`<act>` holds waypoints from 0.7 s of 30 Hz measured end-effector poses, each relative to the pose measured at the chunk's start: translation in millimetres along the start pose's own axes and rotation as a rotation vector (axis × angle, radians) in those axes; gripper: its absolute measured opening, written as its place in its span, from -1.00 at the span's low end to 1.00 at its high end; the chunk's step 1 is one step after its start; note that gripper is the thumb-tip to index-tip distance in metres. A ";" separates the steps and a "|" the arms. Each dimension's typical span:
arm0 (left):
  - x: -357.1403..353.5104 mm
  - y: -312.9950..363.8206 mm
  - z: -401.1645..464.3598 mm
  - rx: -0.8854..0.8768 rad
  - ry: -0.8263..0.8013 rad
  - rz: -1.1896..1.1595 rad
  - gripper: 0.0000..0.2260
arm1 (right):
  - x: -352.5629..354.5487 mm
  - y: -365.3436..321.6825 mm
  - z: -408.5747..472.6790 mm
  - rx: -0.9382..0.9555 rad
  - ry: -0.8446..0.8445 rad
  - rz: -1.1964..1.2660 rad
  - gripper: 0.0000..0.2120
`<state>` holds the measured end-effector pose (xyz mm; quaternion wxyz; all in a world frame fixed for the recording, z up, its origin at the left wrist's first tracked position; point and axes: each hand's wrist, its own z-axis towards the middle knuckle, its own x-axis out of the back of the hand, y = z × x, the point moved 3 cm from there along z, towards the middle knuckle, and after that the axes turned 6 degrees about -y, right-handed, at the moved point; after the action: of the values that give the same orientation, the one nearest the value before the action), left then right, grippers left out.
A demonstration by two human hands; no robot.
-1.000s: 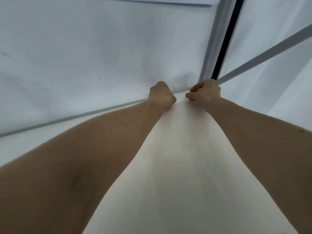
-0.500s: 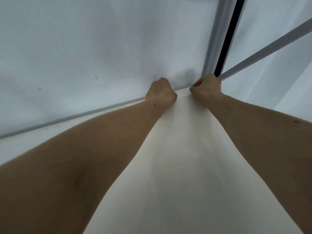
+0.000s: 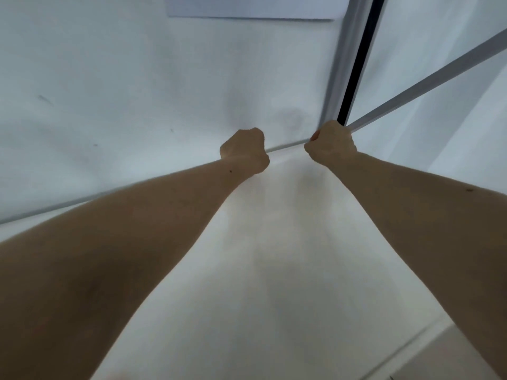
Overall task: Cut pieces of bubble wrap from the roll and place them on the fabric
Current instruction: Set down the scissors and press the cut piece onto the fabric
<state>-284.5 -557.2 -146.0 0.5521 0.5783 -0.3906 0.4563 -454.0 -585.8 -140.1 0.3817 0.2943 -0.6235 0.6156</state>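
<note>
A white fabric sheet (image 3: 274, 270) stretches away from me between my two outstretched forearms. At its far edge, close to the wall, my left hand (image 3: 244, 149) is curled into a fist that grips the fabric. My right hand (image 3: 330, 148) is also curled and pinches the same far edge near the corner, a little to the right. The fingertips of both hands are hidden behind the knuckles. No bubble wrap, roll or cutting tool is in view.
A pale wall panel (image 3: 137, 78) rises straight behind the fabric's far edge. A dark vertical gap in a grey frame (image 3: 359, 58) stands at the corner, and a grey rail (image 3: 428, 80) slants off to the right. The sheet's near right edge (image 3: 411, 346) shows at the bottom.
My hands have spread slightly further apart along the far edge, the left one shifting left. My right hand's fingers have closed tighter on the fabric.
</note>
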 end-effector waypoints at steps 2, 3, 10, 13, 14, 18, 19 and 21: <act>13.1 -10.9 -18.4 0.016 -0.027 0.008 -0.83 | 5.9 -9.8 -20.1 0.024 -0.039 -0.019 -0.77; 19.5 -17.9 -29.9 0.018 -0.043 0.018 -0.81 | 7.9 -15.7 -33.0 0.039 -0.064 -0.035 -0.76; 66.9 -79.6 -140.9 -0.026 -0.138 0.233 -0.65 | 0.3 -64.5 -148.9 0.230 -0.225 -0.225 -0.66; 86.6 -103.6 -192.6 0.006 -0.172 0.262 -0.55 | -6.9 -85.9 -200.6 0.325 -0.281 -0.376 -0.57; 92.1 -111.1 -211.5 0.014 -0.179 0.275 -0.52 | -9.7 -93.5 -219.2 0.356 -0.297 -0.413 -0.53; 108.8 -137.3 -279.2 0.032 -0.189 0.273 -0.46 | -18.5 -119.3 -279.0 0.413 -0.365 -0.436 -0.45; 111.3 -144.5 -295.1 0.041 -0.193 0.260 -0.46 | -21.2 -124.6 -292.1 0.423 -0.385 -0.426 -0.44; 114.3 -158.1 -321.8 0.063 -0.193 0.231 -0.46 | -24.8 -133.2 -314.0 0.437 -0.411 -0.403 -0.45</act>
<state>-132.6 -217.6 -89.3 0.4374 0.5877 -0.4913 0.4711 -293.5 -286.0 -104.0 0.2902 0.6037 -0.4703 0.5746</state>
